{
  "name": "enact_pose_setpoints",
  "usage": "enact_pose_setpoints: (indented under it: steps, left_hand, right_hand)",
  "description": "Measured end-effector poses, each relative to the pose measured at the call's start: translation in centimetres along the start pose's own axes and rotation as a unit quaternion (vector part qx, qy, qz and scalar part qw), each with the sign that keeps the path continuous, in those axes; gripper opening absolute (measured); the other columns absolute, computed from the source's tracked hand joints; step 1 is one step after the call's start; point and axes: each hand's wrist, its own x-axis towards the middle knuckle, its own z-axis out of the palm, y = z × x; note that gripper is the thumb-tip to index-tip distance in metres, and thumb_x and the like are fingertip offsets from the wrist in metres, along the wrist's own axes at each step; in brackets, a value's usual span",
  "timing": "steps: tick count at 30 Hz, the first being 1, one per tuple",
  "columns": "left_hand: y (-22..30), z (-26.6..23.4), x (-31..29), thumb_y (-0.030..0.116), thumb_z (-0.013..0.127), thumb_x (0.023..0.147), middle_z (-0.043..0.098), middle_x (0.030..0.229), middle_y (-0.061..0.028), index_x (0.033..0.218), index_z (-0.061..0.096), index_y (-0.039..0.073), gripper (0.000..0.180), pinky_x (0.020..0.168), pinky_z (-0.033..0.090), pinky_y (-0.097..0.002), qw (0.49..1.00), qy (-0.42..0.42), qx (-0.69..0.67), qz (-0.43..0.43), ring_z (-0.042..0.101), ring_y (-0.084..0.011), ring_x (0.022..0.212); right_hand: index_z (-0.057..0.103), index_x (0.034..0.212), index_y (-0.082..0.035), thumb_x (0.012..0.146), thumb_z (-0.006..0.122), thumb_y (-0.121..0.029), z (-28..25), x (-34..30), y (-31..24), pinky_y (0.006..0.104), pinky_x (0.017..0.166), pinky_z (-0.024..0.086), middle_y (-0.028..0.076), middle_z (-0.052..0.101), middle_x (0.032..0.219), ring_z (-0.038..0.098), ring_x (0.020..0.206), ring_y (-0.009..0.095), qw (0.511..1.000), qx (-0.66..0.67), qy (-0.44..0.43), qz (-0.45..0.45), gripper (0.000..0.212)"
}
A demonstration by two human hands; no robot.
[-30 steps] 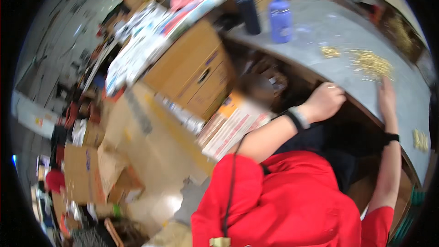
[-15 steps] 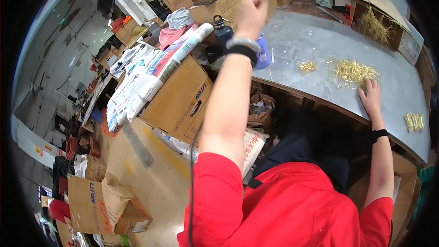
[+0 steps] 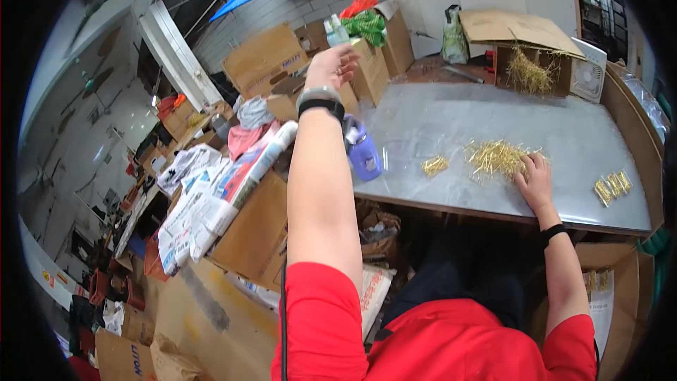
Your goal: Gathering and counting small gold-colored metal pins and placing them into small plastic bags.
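My left hand (image 3: 333, 69) is raised high over the left end of the table, its fingers loosely spread with nothing seen in them. It is well above a purple bottle (image 3: 364, 157) standing near the table edge. My right hand (image 3: 536, 182) rests on the table with its fingers extended, fingertips touching the right edge of a loose pile of thin gold sticks (image 3: 497, 158). Left of that pile lies a smaller heap of gold sticks (image 3: 435, 165). Several small packets of gold pieces (image 3: 612, 187) lie in a row farther right.
On the grey tabletop (image 3: 423, 113), clear plastic pieces lie near the bottle. An open carton (image 3: 532, 74) with gold strands and a white fan (image 3: 588, 74) stand at the back right. Cartons, cloths and a newspaper-wrapped bundle (image 3: 211, 212) crowd the left side. Below right sits another carton (image 3: 627, 303).
The view has tilted up, showing more of the back wall. My left hand has gone from a fist to loosely spread fingers and moved left. My right hand stays by the pile.
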Motion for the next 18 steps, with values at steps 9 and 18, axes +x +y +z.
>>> enact_pose_setpoints:
  steps: [9,18]
  left_hand:
    - [-3.1,7.2,-6.5,0.020,0.062,0.098,0.067,0.085,-0.0001,0.102,0.070,0.007,0.016,0.065,0.041,-0.0299,0.831,-0.255,-0.494,0.002,0.052,-0.0142,0.073]
    - [-10.1,15.3,-11.5,0.017,0.067,0.092,0.066,0.078,-0.0019,0.093,0.067,0.009,0.008,0.061,0.049,-0.0314,0.964,-0.122,-0.154,0.177,0.062,-0.0161,0.070]
  right_hand:
    - [0.063,0.110,-0.004,0.084,0.067,-0.017,0.1,-0.7,0.1,0.0459,0.100,0.040,0.014,0.060,0.114,0.052,0.112,0.035,0.997,0.020,-0.045,0.054,0.030]
    - [0.062,0.117,-0.005,0.085,0.068,-0.009,0.3,0.3,0.5,0.0439,0.100,0.042,0.014,0.059,0.120,0.053,0.115,0.035,0.995,-0.004,0.096,-0.008,0.033]
